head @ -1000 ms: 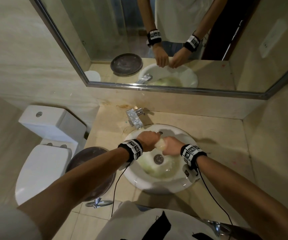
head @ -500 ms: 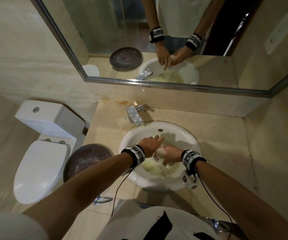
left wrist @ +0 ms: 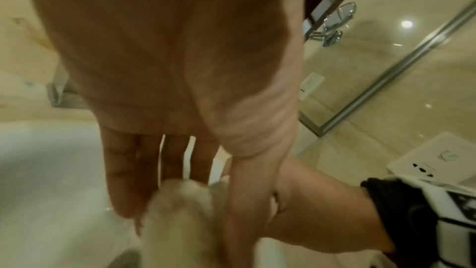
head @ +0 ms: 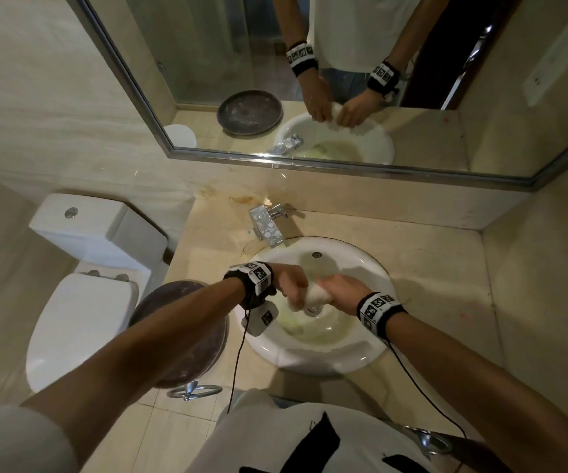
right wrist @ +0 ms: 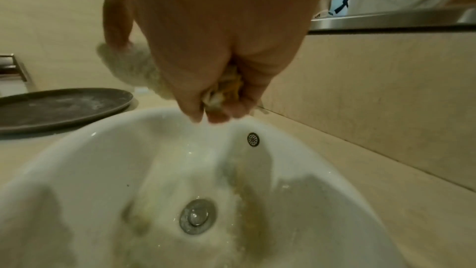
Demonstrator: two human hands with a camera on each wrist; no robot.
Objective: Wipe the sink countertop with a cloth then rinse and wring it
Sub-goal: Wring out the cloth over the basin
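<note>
A cream cloth, rolled into a thick twist, hangs over the white sink. My left hand grips its left end and my right hand grips its right end. In the left wrist view the cloth sits between the fingers and the thumb. In the right wrist view my right hand is fisted round the bunched cloth, whose far end is held by my left hand. Below lie the wet basin and drain.
A chrome faucet stands at the sink's back left on the beige countertop. A dark round tray sits left of the sink, with a toilet beyond it. A mirror spans the back wall.
My left hand's fingers, spread loosely over the cloth half a second ago, are now wrapped round its end. Both hands have stayed over the basin.
</note>
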